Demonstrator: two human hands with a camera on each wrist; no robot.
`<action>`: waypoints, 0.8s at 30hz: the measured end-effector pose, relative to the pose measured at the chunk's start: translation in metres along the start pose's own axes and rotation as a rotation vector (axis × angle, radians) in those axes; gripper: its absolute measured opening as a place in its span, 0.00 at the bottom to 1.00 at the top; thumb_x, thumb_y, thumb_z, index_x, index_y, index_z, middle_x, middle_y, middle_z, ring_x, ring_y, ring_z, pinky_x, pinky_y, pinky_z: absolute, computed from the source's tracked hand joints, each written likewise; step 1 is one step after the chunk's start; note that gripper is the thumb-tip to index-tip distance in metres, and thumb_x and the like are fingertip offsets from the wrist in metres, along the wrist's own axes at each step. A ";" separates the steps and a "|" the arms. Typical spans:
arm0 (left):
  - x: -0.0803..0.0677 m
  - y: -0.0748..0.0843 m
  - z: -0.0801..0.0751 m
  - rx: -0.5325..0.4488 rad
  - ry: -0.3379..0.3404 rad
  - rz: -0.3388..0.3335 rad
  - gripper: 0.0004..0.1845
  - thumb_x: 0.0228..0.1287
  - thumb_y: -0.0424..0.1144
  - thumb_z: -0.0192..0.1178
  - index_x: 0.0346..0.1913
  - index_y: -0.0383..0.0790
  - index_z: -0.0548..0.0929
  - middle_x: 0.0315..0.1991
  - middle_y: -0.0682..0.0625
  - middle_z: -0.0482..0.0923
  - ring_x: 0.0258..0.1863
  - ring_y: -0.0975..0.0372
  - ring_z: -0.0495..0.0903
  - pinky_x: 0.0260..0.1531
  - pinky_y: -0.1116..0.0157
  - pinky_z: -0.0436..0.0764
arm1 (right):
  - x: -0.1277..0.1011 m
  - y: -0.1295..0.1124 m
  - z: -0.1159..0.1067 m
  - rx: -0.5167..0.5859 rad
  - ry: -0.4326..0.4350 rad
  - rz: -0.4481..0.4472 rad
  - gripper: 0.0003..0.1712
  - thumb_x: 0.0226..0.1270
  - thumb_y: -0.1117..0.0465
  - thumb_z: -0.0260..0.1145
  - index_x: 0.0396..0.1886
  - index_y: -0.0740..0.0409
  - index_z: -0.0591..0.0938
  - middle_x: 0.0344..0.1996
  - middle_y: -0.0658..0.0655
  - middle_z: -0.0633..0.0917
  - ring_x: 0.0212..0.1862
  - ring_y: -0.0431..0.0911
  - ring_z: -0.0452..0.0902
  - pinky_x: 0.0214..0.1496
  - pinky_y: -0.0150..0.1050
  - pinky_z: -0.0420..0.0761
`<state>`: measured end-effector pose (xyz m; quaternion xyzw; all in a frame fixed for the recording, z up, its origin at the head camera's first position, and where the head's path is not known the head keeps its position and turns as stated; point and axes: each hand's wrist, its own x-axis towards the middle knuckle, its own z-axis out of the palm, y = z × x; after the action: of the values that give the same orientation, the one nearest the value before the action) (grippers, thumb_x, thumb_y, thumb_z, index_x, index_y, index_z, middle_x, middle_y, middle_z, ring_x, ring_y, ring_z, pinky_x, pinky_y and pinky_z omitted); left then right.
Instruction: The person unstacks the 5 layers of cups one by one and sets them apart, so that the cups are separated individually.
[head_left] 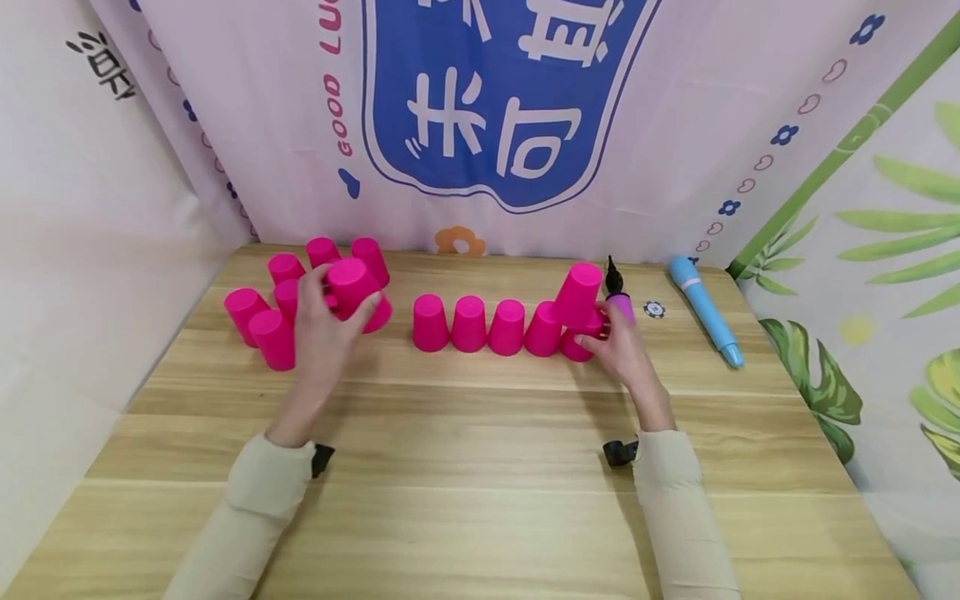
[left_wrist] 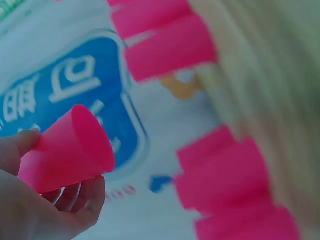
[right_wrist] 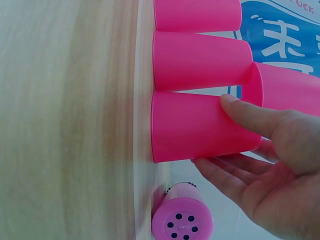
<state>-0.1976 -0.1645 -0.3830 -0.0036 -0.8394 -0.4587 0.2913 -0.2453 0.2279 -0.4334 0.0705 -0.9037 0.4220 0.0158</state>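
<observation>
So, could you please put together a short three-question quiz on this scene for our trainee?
1. Multiple choice: what does the left hand hold? A, nothing; B, a ball; C, a pink cup.
2. True or false: the middle row of upside-down cups has six cups in its bottom layer.
3. Short answer: in the head view, which round item lies between the purple object and the blue stick?

Key:
1. C.
2. False; there are five, with an upper cup across the two at the right end.
3. A chip.
</observation>
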 end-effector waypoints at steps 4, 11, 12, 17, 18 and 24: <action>-0.006 -0.022 -0.019 0.094 -0.022 -0.128 0.36 0.59 0.43 0.67 0.64 0.33 0.62 0.59 0.37 0.66 0.58 0.47 0.69 0.57 0.49 0.72 | 0.000 -0.002 -0.003 -0.013 0.001 0.006 0.36 0.63 0.65 0.68 0.67 0.67 0.63 0.56 0.68 0.74 0.55 0.61 0.74 0.58 0.53 0.76; -0.014 -0.051 -0.030 0.232 -0.085 -0.229 0.35 0.62 0.42 0.64 0.64 0.29 0.60 0.58 0.33 0.67 0.55 0.42 0.70 0.55 0.45 0.72 | -0.001 -0.001 0.000 -0.005 0.001 -0.001 0.37 0.61 0.65 0.69 0.67 0.68 0.63 0.56 0.69 0.74 0.55 0.62 0.75 0.57 0.52 0.76; -0.015 -0.054 -0.031 0.247 -0.094 -0.237 0.35 0.62 0.42 0.63 0.64 0.28 0.60 0.58 0.32 0.67 0.55 0.41 0.70 0.55 0.44 0.71 | -0.001 -0.001 0.001 -0.003 -0.001 -0.002 0.37 0.61 0.66 0.69 0.67 0.68 0.63 0.56 0.69 0.74 0.55 0.62 0.75 0.57 0.52 0.76; -0.016 -0.063 -0.032 0.306 -0.113 -0.245 0.34 0.62 0.39 0.63 0.63 0.25 0.60 0.57 0.30 0.65 0.54 0.39 0.69 0.55 0.44 0.70 | -0.001 0.000 0.001 -0.005 0.001 -0.006 0.37 0.61 0.65 0.69 0.66 0.68 0.63 0.55 0.68 0.74 0.55 0.62 0.74 0.57 0.52 0.76; -0.015 -0.065 -0.032 0.319 -0.113 -0.239 0.34 0.61 0.39 0.63 0.63 0.24 0.60 0.56 0.30 0.65 0.54 0.39 0.69 0.54 0.43 0.70 | -0.001 -0.001 0.001 -0.005 0.001 -0.006 0.36 0.62 0.65 0.69 0.66 0.68 0.63 0.55 0.68 0.74 0.55 0.62 0.74 0.57 0.53 0.76; -0.013 -0.068 -0.031 0.369 -0.152 -0.230 0.34 0.61 0.38 0.63 0.62 0.22 0.59 0.54 0.30 0.62 0.48 0.38 0.70 0.49 0.42 0.74 | -0.001 -0.001 -0.001 -0.011 0.002 -0.002 0.37 0.62 0.65 0.69 0.67 0.68 0.63 0.56 0.68 0.74 0.55 0.62 0.74 0.58 0.53 0.76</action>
<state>-0.1902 -0.2240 -0.4293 0.1110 -0.9235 -0.3261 0.1688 -0.2442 0.2283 -0.4317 0.0710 -0.9059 0.4171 0.0176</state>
